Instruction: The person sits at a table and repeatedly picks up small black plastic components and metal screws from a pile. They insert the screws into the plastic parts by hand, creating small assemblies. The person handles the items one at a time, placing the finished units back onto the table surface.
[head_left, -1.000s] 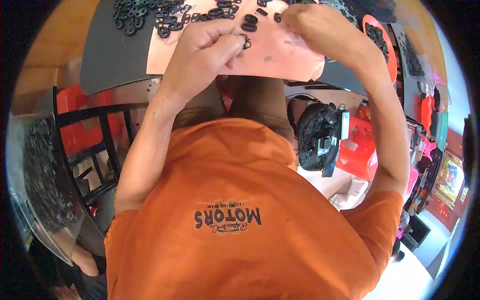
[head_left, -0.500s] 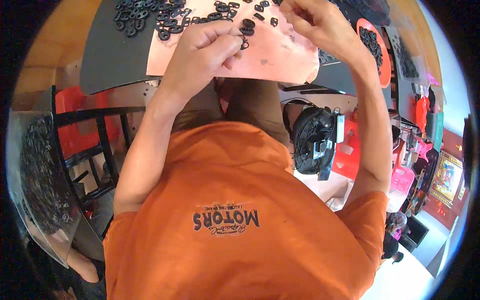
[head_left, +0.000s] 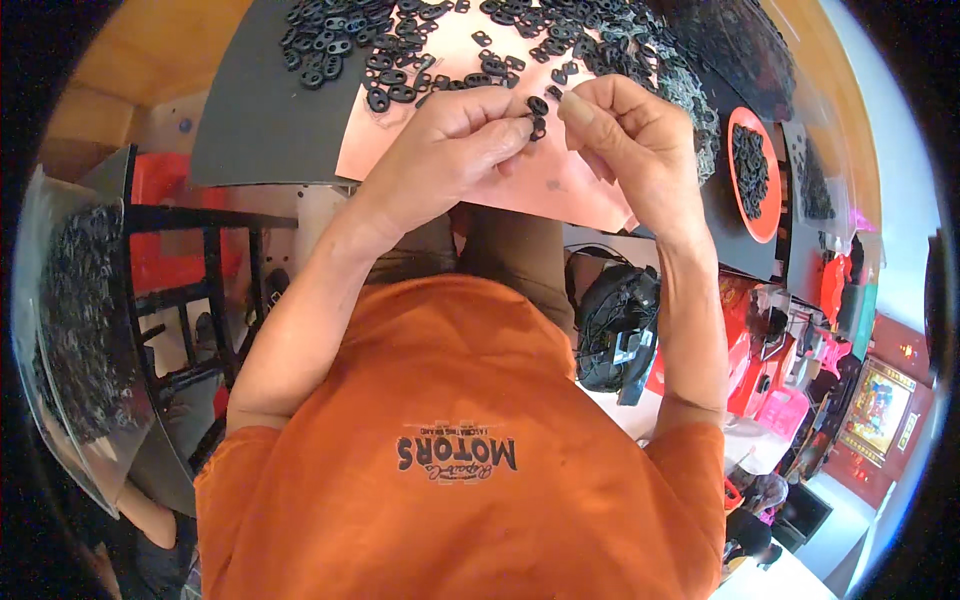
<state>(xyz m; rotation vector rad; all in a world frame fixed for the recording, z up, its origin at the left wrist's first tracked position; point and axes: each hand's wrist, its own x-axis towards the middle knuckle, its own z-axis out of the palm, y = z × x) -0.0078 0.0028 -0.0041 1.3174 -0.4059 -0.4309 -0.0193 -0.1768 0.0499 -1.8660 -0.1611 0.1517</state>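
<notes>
My left hand [head_left: 455, 150] is closed, pinching small black oval two-hole pieces [head_left: 537, 112] that look like cord locks and stick out past its thumb and fingertip. Close by on the right, my right hand [head_left: 635, 140] is bent with thumb and forefinger pressed together. A tiny dark piece [head_left: 553, 92] shows by its fingertips; whether it is gripped or lies behind them I cannot tell. Both hands are over the front of a pink sheet [head_left: 570, 195]. Beyond them, many loose black pieces [head_left: 395, 80] of the same kind are scattered on the sheet.
The sheet lies on a dark table [head_left: 265, 130]. At the right is an orange-red plate [head_left: 765, 228] heaped with black pieces. A clear bag [head_left: 85, 320] of dark pieces hangs at the left beside a black metal frame [head_left: 205, 225]. A black bag [head_left: 620, 320] sits below the table edge.
My right hand has come down and left, close to my left hand. The view has shifted, showing more of the scattered pieces at the back of the table. My left hand keeps its pinch.
</notes>
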